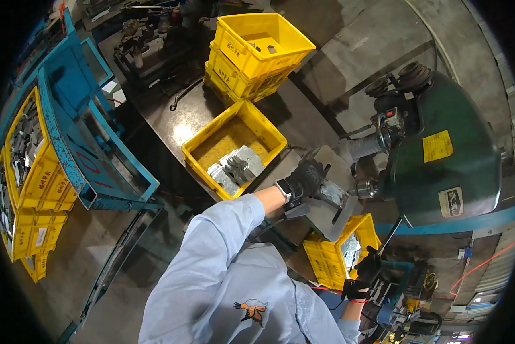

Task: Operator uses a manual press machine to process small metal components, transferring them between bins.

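My left hand (310, 176), in a black glove with a watch at the wrist, is closed on a small grey metal part (332, 194) on the slotted drill press table (327, 221). Its fingertips are partly hidden. Beside the part is the drill chuck (365, 188) of a dark green drill press (446, 160). My right hand (368, 266), also gloved in black, is closed round the end of the feed lever (390, 236). Below that table, near my right hand, a yellow crate (320, 261) holds silvery metal pieces (350, 250).
Left of the drill table, a yellow crate (203, 150) contains stacked metal plates (237, 168). Behind it rises a stack of yellow crates (240, 60) on the metal bench (168, 117). A blue steel frame (68, 123) and part-filled yellow crates (45, 186) stand at far left.
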